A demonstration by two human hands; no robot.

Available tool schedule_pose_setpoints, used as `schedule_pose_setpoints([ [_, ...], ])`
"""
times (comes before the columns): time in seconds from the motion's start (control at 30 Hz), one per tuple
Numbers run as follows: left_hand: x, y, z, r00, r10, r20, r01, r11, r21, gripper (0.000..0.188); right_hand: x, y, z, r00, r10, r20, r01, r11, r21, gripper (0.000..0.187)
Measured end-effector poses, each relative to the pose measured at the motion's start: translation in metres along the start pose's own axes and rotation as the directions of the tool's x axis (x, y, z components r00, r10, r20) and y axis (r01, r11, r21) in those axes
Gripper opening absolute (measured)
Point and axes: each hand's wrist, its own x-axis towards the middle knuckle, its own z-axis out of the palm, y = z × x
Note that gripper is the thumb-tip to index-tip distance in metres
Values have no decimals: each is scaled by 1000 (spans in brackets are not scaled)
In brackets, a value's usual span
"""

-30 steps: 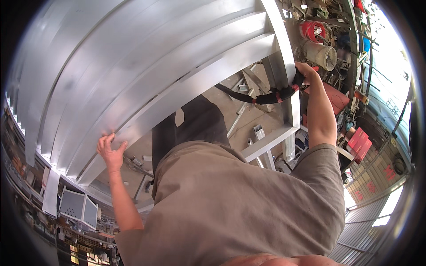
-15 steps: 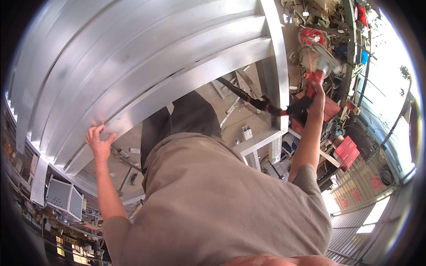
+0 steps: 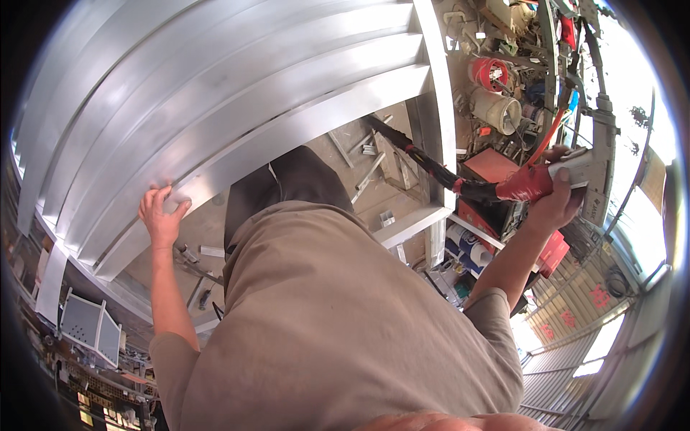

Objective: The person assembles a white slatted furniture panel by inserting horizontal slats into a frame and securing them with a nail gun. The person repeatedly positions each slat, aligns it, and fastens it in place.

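My left hand (image 3: 162,217) rests at the near edge of a large frame of shiny metal bars (image 3: 244,108), fingertips on the nearest metal bar (image 3: 309,126). Its thumb and fingers are apart, with nothing between them. At the right, raised and away from the frame, my right hand (image 3: 555,197) is closed round a welding gun (image 3: 598,161) with a grey body and a red-wrapped grip. From the grip a thick black cable (image 3: 431,169) runs left and passes under the frame.
Beyond the frame's right upright stand a red bucket (image 3: 489,74) and a white bucket (image 3: 499,111) among scrap. A red metal case (image 3: 496,172) lies under the gun. Metal offcuts (image 3: 370,172) are strewn on the floor below. A grey perforated metal box (image 3: 92,327) is at the lower left.
My right hand has swung the welding gun right and nearer, turning it so its body now points right. The cable has followed. My left hand stays at the bar.
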Motion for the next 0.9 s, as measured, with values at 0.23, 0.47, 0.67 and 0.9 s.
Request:
schedule_pose_setpoints([
  [0.23, 0, 2, 2, 1000, -1, -17, 1, 1000, 8, 59, 27, -37, 37, 839, -40, 543, -218, 889, 402, 74],
  [0.47, 1, 5, -1, 1000, -17, -1, 17, 999, 27, 59, 34, -83, 60, 917, 223, 330, -312, 917, 248, 68],
  [0.67, 0, 4, 1, 1000, -19, -23, 19, 1000, 2, 58, 48, -92, 77, 832, 363, 418, -366, 927, -76, 48],
  [0.9, 1, 3, 1, 999, -32, -27, 32, 999, 4, 59, 68, -65, 130, 660, 646, 383, -181, 632, -754, 35],
])
